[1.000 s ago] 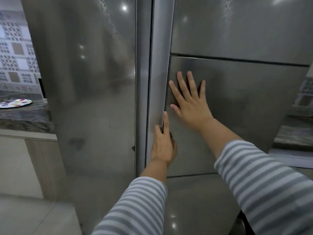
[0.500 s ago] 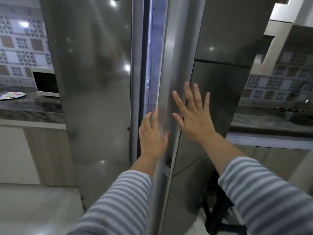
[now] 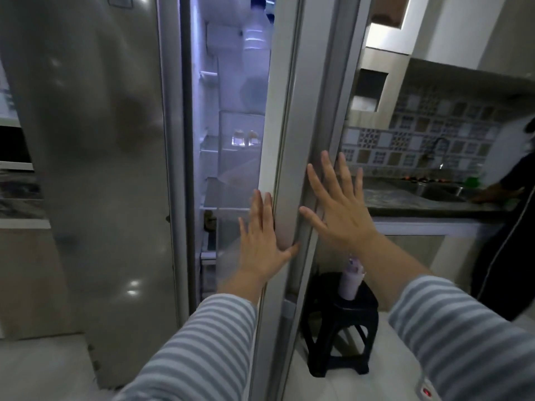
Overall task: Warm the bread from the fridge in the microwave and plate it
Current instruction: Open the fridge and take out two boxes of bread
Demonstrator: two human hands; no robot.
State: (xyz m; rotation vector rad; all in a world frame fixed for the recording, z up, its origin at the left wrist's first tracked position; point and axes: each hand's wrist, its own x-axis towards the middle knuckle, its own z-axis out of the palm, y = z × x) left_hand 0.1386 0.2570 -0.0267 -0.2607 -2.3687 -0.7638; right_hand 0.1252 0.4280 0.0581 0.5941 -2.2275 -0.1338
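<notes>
Bread cannot be seen yet; it is judged to be somewhere inside the fridge [image 3: 228,157], on a shelf hidden by the door or too pale to pick out. The right-hand fridge door [image 3: 292,134] is part way open, and cold blue light spills from the gap. The left hand [image 3: 262,241] is laid flat on the door's inner edge, fingers [image 3: 260,204] spread and holding nothing. The right hand [image 3: 337,209] is pressed flat on the door's outer face, fingers [image 3: 328,172] spread wide too, also holding nothing.

Inside, a tall plastic bottle [image 3: 256,41] is stood high up in the door rack, and two small pale things (perhaps eggs, too blurry to be sure) are seen in a clear bin [image 3: 241,134].

The step in hand is judged to be opening the door wide enough to look in. Little of the task is done.

A few things could go wrong. A black stool [image 3: 344,319] with a purple bottle [image 3: 351,282] on top is stood just beside the door, so the bottle could be knocked off if the door is swung too far. The tall bottle could wobble if the door is pushed hard. Another person [image 3: 509,198] is stood by the sink [image 3: 440,192] at the desk [image 3: 419,204] and could be bumped. The left fingers could be pinched if the door swings back.
</notes>
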